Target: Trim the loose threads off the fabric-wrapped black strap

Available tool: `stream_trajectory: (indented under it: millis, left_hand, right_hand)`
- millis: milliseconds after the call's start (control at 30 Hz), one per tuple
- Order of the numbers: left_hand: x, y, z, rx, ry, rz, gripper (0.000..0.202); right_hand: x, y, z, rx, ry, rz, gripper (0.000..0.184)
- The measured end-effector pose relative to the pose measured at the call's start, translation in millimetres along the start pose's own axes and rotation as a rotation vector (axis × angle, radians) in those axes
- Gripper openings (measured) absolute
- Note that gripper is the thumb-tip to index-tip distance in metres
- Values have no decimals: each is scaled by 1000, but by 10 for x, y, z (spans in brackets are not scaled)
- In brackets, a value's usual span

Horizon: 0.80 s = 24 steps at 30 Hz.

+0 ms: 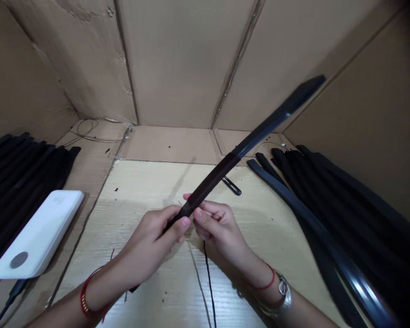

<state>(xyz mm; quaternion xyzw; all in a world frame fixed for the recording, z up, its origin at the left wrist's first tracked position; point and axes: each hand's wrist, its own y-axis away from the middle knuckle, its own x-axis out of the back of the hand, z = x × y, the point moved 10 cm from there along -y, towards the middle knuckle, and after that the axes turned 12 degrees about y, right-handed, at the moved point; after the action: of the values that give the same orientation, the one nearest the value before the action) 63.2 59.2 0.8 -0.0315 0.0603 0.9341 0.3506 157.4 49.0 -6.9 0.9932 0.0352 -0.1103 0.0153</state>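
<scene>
A long, slightly curved black strip (266, 130) slants from lower left to upper right above the board. Its middle part (213, 180) is dark brown-black with a ridged edge; the far end is smooth and shiny. My left hand (157, 237) is closed round the lower part of the strip, thumb on top. Right beside it, my right hand (217, 223) has curled fingers, with thumb and forefinger against the strip's edge. A thin black cord (208, 273) hangs down from under the right hand, which appears to hold it; the pinch itself is partly hidden.
Behind the strip lies a small black slotted tool (232, 186) on the pale board (140, 191). Dark strips are piled at left (23, 177) and right (328, 196). A white power bank (41, 232) with a cable stands at left. Cardboard walls (184, 64) enclose the space.
</scene>
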Motion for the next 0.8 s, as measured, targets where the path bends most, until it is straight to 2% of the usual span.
stream_trajectory:
  millis: [133, 300, 467, 667, 800]
  left_hand:
    - [-88, 22, -68, 76, 232, -64, 43]
    - [-222, 33, -106, 133, 503, -161, 46]
    - [-298, 42, -158, 199, 646, -241, 44]
    - [-222, 41, -296, 350, 745, -76, 39]
    - [-262, 56, -331, 389, 821, -53, 39]
  right_hand:
    - [-8, 0, -38, 48, 47, -7, 25]
    - [6, 0, -64, 52, 96, 31, 31]
    - [9, 14, -90, 83, 134, 46, 40]
    - [50, 22, -251, 209, 381, 123, 39]
    - [30, 7, -174, 170, 345, 105, 40]
